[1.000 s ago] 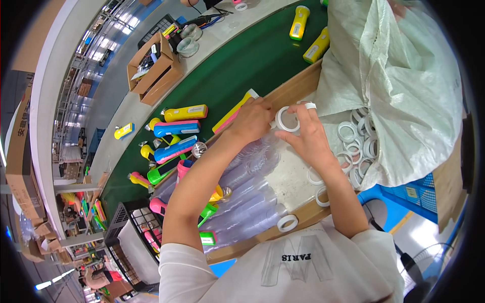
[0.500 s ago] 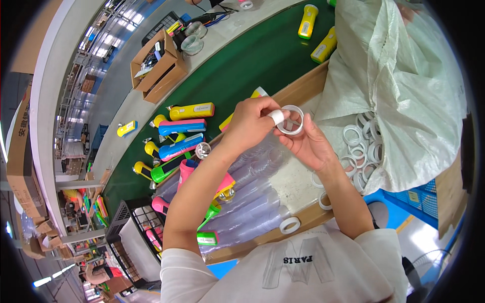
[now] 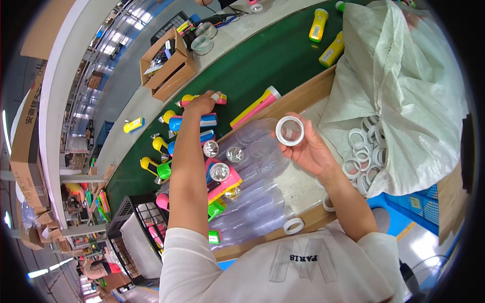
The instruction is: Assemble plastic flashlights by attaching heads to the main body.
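Observation:
In my right hand [image 3: 314, 154] is a white ring [image 3: 279, 132] with a clear disc inside it, pinched between thumb and fingers above the box. My left hand [image 3: 201, 104] reaches over the green conveyor belt, its fingers closed round a yellow and pink flashlight [image 3: 223, 99]; one finger wears a white band. Beside that hand lie a blue and pink flashlight [image 3: 194, 122] and several others with bare reflector heads. A long yellow and pink flashlight with a white ring on its end [image 3: 256, 107] leans at the box edge. Several loose white rings [image 3: 357, 137] spill from a woven sack.
Below my arms is a cardboard box [image 3: 308, 96] with rows of clear discs [image 3: 252, 199]. The pale woven sack [image 3: 389, 91] covers the right side. A black crate [image 3: 129, 242] stands lower left, and a small carton [image 3: 174, 76] sits beyond the belt. Two yellow flashlights [image 3: 318, 25] lie far right.
My left hand has left the ring and moved far left onto a flashlight on the belt. My right hand keeps the ring, now facing up. The view has shifted slightly.

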The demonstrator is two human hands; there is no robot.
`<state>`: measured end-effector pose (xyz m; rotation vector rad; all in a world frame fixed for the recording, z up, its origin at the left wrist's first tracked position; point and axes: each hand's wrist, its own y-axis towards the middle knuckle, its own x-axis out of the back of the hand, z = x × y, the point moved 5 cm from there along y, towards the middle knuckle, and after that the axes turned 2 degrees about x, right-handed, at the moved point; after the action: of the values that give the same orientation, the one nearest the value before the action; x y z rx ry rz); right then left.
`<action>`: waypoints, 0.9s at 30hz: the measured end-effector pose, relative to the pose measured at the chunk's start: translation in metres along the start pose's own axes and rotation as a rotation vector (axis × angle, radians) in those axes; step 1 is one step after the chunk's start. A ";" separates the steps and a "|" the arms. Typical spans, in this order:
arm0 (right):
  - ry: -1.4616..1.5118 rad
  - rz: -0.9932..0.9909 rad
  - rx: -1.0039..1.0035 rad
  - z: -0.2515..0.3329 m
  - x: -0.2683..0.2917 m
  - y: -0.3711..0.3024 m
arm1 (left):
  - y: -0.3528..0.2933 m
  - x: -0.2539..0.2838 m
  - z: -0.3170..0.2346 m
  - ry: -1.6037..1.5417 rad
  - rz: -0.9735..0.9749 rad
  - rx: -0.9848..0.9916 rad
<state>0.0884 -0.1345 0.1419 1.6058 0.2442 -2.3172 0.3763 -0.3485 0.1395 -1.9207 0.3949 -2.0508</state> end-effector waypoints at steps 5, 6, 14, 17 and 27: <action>0.018 -0.077 -0.063 -0.002 0.011 -0.002 | -0.033 -0.015 0.004 0.072 -0.008 0.044; 0.018 -0.136 -0.077 -0.001 0.015 -0.003 | -0.046 -0.019 0.006 0.067 0.009 0.055; 0.064 -0.258 -0.128 -0.002 0.023 -0.001 | -0.200 0.027 -0.033 -0.760 -0.162 -0.291; 0.061 -0.249 -0.111 -0.005 0.023 0.001 | -0.247 0.036 -0.059 -0.964 -0.048 -0.380; 0.116 -0.305 -0.017 -0.005 0.024 -0.001 | -0.323 0.024 -0.123 -0.080 -0.227 -0.676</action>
<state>0.0848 -0.1358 0.1178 1.8057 0.5700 -2.4308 0.2414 -0.0628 0.2819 -2.5138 0.9937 -2.1435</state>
